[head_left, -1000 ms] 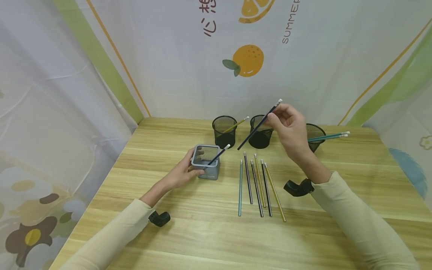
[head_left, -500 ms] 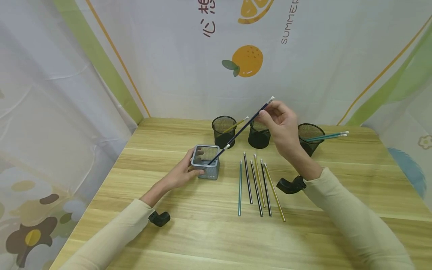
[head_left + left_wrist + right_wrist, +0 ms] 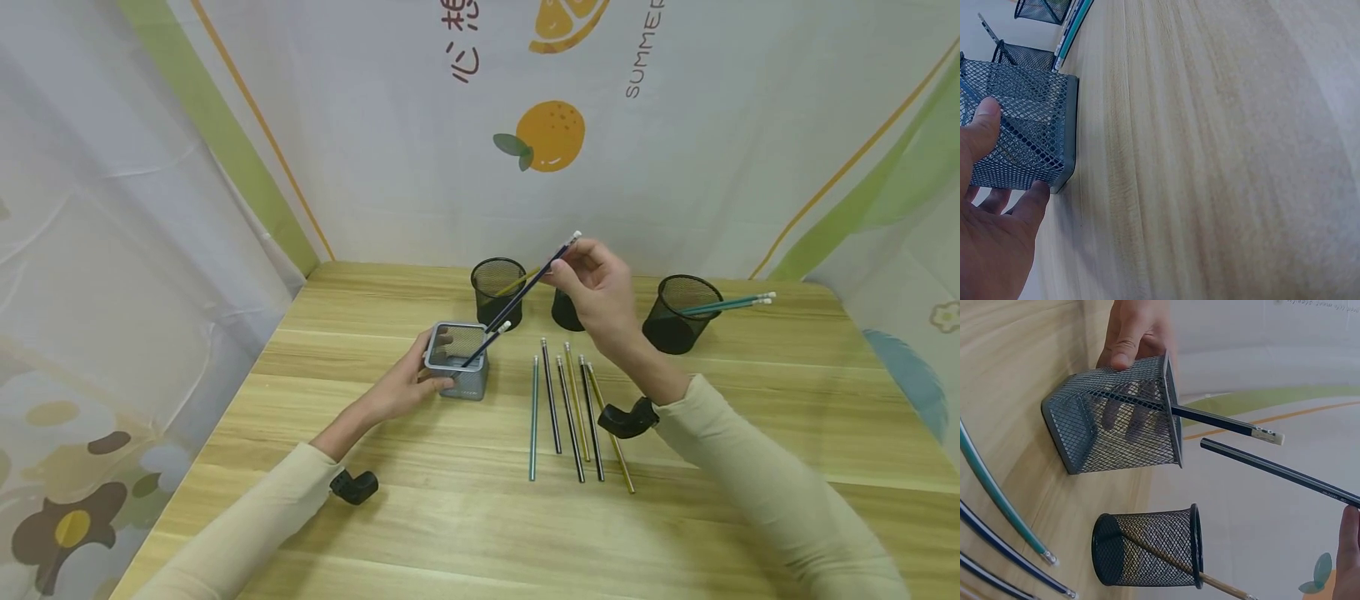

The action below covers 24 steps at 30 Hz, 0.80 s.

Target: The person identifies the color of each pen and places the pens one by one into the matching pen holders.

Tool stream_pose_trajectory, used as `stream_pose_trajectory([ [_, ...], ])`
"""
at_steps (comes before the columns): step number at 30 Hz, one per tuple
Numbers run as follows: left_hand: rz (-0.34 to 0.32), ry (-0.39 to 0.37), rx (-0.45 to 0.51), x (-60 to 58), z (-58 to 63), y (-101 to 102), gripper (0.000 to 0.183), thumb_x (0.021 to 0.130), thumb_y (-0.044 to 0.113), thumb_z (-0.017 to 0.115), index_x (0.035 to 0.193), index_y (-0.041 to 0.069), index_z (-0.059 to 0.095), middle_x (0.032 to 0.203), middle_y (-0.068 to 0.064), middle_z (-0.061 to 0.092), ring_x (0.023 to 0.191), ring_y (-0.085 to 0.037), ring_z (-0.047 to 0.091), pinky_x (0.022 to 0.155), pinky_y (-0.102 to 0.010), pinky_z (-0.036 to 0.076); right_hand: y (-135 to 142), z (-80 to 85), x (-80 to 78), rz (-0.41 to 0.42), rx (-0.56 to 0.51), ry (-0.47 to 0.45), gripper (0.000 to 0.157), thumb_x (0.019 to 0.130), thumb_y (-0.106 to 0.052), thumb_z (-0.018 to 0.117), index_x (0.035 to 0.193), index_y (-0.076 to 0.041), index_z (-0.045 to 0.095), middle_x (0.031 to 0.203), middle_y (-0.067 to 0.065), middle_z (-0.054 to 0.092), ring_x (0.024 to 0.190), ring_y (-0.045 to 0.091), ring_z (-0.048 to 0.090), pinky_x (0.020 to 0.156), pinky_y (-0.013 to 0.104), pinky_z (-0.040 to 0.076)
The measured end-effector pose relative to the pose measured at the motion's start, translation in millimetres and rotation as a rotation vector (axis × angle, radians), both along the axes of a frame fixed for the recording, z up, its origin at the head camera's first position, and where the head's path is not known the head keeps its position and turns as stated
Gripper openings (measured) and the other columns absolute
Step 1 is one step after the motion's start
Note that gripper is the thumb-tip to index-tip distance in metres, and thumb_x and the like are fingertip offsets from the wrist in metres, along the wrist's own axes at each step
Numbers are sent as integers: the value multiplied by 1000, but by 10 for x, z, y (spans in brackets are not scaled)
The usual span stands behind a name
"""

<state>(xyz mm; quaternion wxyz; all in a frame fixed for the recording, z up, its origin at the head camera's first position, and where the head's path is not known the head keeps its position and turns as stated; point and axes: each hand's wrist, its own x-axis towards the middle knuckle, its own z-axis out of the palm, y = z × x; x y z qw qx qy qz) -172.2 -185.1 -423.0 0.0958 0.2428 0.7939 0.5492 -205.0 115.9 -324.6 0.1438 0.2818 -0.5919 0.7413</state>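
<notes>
My left hand (image 3: 401, 387) grips a square grey mesh pencil holder (image 3: 468, 387) from its left side, thumb and fingers around it. Inside leans one dark blue pencil (image 3: 1222, 420), its white eraser end sticking out past the rim. My right hand (image 3: 603, 296) pinches a second dark blue pencil (image 3: 1279, 470) near its eraser end. That pencil slants down to the left, its lower end just outside the holder's open top in the right wrist view. On the table in front lie several loose pencils: a teal one (image 3: 534, 425), dark ones (image 3: 572, 425) and yellow ones (image 3: 613, 433).
Behind the holder stands a round black mesh cup (image 3: 498, 293) with a yellow pencil. Another black cup (image 3: 567, 310) is partly hidden by my right hand. At the right, a tilted-looking black cup (image 3: 675, 325) holds teal pencils (image 3: 731, 305). A printed curtain (image 3: 420, 183) borders the table's back.
My right hand has moved left and slightly down, bringing the pencil's lower end from in front of the middle cup to the grey holder's rim. My left hand and the holder have stayed put.
</notes>
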Motion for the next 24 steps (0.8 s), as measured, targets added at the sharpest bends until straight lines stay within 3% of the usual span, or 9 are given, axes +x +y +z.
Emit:
stream_pose_trajectory([
  [13,-9,4,0,-12,-9,-14,80,96,-5,65,159,2,16,155,-30,30,140,-47,35,113,-57,34,-89,-112,21,27,54,-65,10,99,11,58,108,12,56,104,18,59,95,29,64,91,52,56],
  [24,-10,0,11,-13,-15,-19,80,96,-6,66,159,2,16,154,-31,30,139,-48,36,111,-56,36,-168,-225,47,36,114,-93,9,98,12,58,107,12,55,104,20,59,93,32,65,88,43,59],
])
